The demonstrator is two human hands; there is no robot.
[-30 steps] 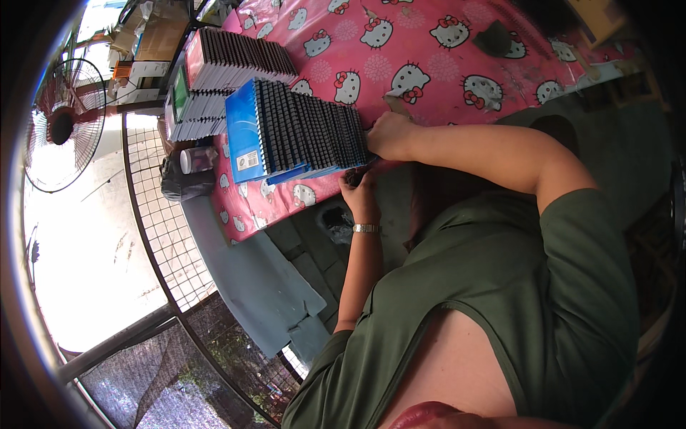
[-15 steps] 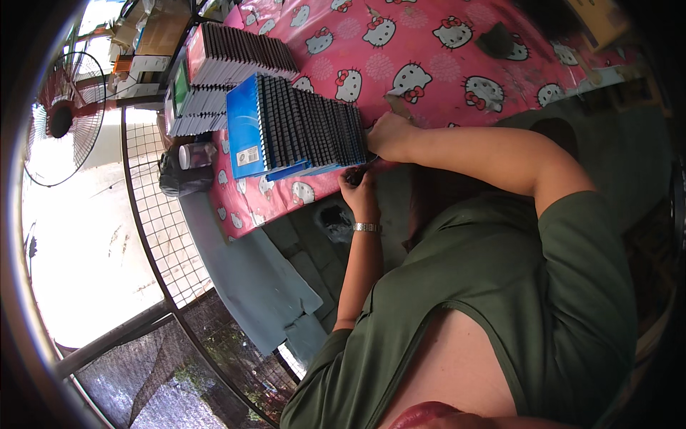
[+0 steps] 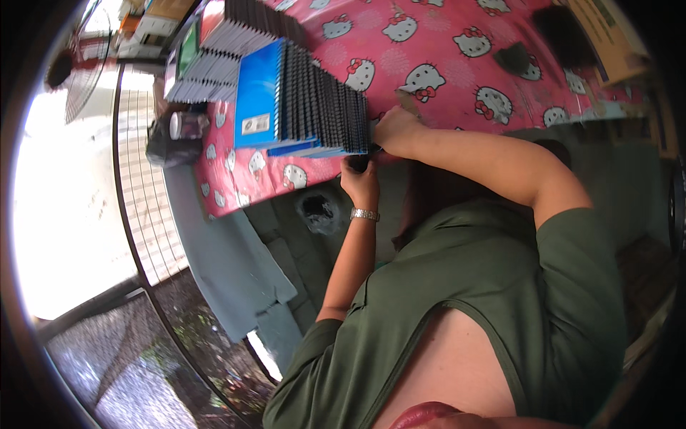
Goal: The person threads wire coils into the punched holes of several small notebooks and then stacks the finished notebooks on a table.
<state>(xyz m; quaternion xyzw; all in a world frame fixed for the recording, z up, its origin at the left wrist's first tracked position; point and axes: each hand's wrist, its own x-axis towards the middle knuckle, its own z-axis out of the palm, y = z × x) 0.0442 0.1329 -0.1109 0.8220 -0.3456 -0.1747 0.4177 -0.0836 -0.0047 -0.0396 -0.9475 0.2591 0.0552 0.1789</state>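
A row of spiral-bound notebooks [image 3: 314, 107] with black wire spines and a blue front cover lies on a table covered by a pink cartoon-cat cloth [image 3: 429, 50]. My right hand [image 3: 393, 129] is curled against the near end of the row, fingers on the last notebook. My left hand [image 3: 361, 184], with a metal watch on the wrist, reaches up from below the table edge. It grips a small dark object [image 3: 359, 163] right under the row's near corner. What that object is stays unclear.
A second pile of notebooks [image 3: 236, 32] sits further back on the cloth. A dark bag with a pale jar [image 3: 175, 132] is at the table's left end. A cardboard box [image 3: 607, 36] stands far right; a wire grille [image 3: 143, 207] and a fan [image 3: 64, 71] are on the left.
Both hands stay at the near end of the notebook row. The view has shifted only slightly.
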